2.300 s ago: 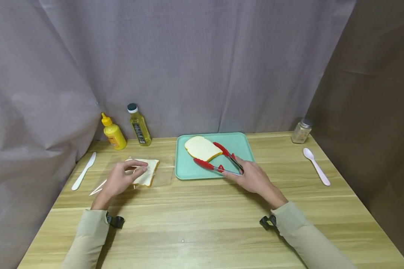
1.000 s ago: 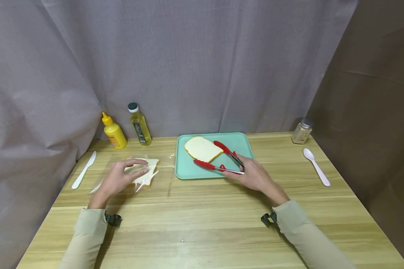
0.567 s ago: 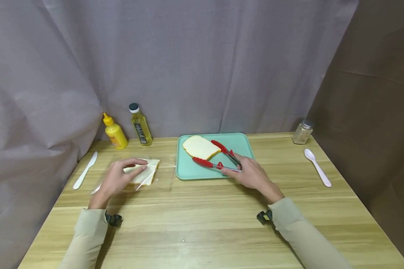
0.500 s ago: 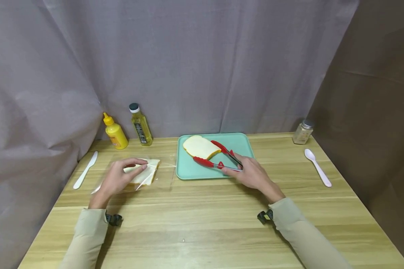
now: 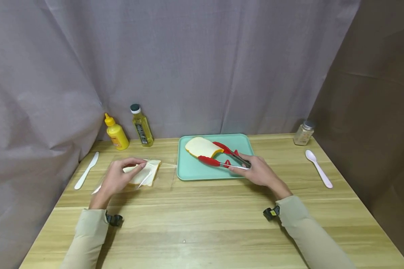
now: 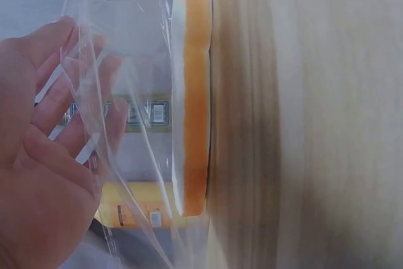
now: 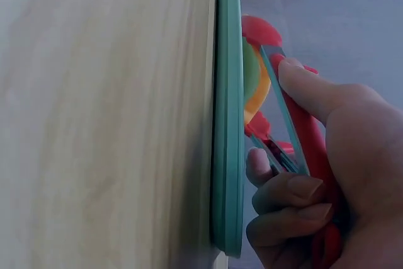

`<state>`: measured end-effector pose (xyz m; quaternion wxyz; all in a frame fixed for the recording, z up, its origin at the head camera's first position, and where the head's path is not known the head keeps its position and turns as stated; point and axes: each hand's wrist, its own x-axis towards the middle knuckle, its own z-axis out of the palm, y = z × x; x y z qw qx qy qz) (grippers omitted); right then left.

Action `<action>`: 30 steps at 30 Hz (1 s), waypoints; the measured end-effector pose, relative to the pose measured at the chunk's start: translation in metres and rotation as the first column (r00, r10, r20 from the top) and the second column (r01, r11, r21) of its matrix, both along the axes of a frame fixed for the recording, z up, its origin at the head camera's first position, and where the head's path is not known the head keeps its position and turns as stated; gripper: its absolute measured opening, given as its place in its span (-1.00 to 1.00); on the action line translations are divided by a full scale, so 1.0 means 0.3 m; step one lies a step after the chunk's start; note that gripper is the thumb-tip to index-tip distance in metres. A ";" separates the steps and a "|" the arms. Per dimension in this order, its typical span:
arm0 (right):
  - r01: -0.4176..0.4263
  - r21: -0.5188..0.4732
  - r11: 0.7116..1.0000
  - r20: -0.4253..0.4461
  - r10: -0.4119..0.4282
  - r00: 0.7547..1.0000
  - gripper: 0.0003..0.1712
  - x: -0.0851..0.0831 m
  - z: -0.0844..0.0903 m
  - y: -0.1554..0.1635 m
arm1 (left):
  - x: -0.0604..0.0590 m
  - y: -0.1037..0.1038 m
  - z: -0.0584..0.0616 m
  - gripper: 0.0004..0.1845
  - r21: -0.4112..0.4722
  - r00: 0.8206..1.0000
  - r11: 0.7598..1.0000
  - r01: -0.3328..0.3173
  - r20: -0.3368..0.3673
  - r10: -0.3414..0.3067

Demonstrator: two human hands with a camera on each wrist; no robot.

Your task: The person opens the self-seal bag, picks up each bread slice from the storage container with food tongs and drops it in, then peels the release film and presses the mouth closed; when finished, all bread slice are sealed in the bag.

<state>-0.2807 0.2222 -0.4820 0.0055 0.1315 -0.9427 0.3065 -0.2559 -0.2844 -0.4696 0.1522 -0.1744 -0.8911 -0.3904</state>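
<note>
Red tongs (image 5: 222, 158), mint tray (image 5: 192, 172), perhaps-white bread (image 5: 202, 147)

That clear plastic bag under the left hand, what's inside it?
A slice of bread lies inside the clear bag, flat on the table. The left hand grips the plastic and covers part of the slice, so whether more lies beneath cannot be seen.

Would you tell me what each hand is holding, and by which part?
Right hand grips the red tongs by their handle end; left hand pinches the clear bag's film.
</note>
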 end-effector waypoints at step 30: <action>-0.185 -0.171 0.968 0.075 0.200 0.977 -0.09 -0.014 -0.003 0.066 | 0.000 -0.007 0.003 -0.84 0.042 0.999 0.998 -0.037 -0.007 0.037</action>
